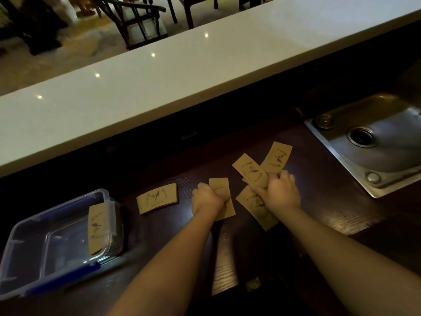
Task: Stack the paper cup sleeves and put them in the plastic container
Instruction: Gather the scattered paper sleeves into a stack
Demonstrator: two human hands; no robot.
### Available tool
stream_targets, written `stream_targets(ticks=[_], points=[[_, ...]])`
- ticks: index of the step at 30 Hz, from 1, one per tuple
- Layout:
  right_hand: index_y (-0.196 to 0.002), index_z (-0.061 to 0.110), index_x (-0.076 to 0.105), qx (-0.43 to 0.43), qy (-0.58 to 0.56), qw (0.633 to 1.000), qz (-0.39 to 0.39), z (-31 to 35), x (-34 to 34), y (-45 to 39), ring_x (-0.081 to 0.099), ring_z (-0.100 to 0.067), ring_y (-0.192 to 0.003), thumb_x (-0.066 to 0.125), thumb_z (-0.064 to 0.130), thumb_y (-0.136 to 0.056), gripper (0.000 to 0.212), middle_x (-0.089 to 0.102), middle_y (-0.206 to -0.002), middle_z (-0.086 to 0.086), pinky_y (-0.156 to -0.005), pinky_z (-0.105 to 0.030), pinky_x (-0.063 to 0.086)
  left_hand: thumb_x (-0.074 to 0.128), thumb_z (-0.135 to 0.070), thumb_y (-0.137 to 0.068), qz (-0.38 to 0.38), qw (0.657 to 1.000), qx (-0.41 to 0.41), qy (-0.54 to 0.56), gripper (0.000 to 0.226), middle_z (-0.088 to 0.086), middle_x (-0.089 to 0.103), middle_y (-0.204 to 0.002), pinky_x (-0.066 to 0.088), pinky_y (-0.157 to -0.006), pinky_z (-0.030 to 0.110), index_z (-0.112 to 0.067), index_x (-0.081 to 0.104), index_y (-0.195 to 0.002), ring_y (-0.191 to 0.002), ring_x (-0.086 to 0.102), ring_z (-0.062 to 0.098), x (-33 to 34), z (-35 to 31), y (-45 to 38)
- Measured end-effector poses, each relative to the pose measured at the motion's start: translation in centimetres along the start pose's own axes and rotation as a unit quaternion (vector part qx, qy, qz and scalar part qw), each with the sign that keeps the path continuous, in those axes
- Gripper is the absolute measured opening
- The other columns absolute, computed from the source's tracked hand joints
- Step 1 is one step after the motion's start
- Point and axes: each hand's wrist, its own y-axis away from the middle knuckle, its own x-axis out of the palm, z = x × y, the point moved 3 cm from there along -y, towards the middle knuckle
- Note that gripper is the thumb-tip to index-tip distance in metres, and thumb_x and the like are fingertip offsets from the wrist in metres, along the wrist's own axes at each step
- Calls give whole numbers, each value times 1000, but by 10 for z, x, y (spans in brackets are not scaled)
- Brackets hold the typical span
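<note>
Seen from the head camera, brown paper cup sleeves are being gathered on a dark wooden counter (pixel 319 201) beside a steel sink (pixel 387 142). The right hand (pixel 281 190) is closed around a fanned pair of sleeves (pixel 248 169), with another sleeve (pixel 252 201) lying flat beneath it. The left hand (pixel 208 198) is pressed, fingers curled, onto a single sleeve (pixel 222 188) whose long axis runs away from the body. A loose sleeve (pixel 157 198) lies well left of both hands, long axis crosswise, nearer the left hand. Farther left still, the clear plastic container (pixel 34 247) is open (one sleeve (pixel 98 229) is already draped over its near right rim). The container is judged easiest reached by the left arm.
</note>
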Motion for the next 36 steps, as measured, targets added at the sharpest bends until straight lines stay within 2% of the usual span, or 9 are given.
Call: stream_targets(ticks=[4,7,10,14,20,26,29,33,36], points=[[-123,10,50,32,-73,997,-2,3,2,-4,44,-31,-117,70,44,-79,59,50,-125,-14,-90,-41,43,83,-35,-67,19,999,-27,32,78,17,51,-132,50,-95,43,-4,43,-127,-119,52,34,-3,2,-5],[-108,18,57,33,-213,976,-25,6,1,-5,58,-30,-100,66,24,-84,27,63,-105,-6,-76,-37,47,81,-29,-69,19,997,-19,66,66,15,55,-126,53,-89,43,-6,49,-122,-111,58,32,-1,4,-6],[-83,26,65,48,-455,889,33,9,-6,-3,68,-24,-77,59,17,-87,11,69,-81,0,-59,-34,55,71,-18,-80,21,988,29,148,31,14,66,-113,57,-76,39,-9,58,-107,-93,65,25,-1,9,-6],[-82,20,74,48,-628,764,138,16,-29,-3,72,-21,-80,55,6,-86,23,74,-86,-10,-73,-39,58,56,-7,-90,127,933,8,335,24,16,70,-106,57,-67,37,-7,61,-113,-85,67,24,-9,23,1],[-113,20,61,-91,-533,799,263,32,-49,4,72,-17,-82,64,-1,-83,36,69,-75,-3,-69,-26,58,33,-17,-97,372,791,-54,483,36,19,70,-112,50,-92,53,-10,57,-123,-104,65,33,-17,31,22],[-116,20,66,-143,-386,883,224,45,-34,9,69,-2,-80,75,16,-79,38,71,-93,8,-62,-11,49,32,-33,-97,437,775,-29,457,42,12,71,-108,48,-93,48,-14,64,-117,-102,65,26,-13,19,44],[-114,21,68,-191,-298,924,145,45,-25,10,58,1,-79,77,26,-76,39,59,-88,16,-68,-9,39,44,-15,-96,414,779,8,472,26,13,71,-102,54,-85,46,-14,62,-115,-92,68,25,-10,15,50],[-110,25,68,-210,-266,936,91,38,-12,13,52,-1,-74,75,41,-74,40,50,-84,14,-65,-19,39,45,0,-93,392,789,14,472,30,16,71,-95,61,-70,41,-11,58,-117,-81,72,27,-7,17,56],[-101,19,71,-133,-288,947,43,19,-14,-1,58,-7,-77,67,40,-82,29,58,-77,12,-58,-20,36,44,-1,-94,391,786,-4,478,29,23,68,-104,60,-74,48,-10,56,-119,-85,71,36,-4,18,61]])
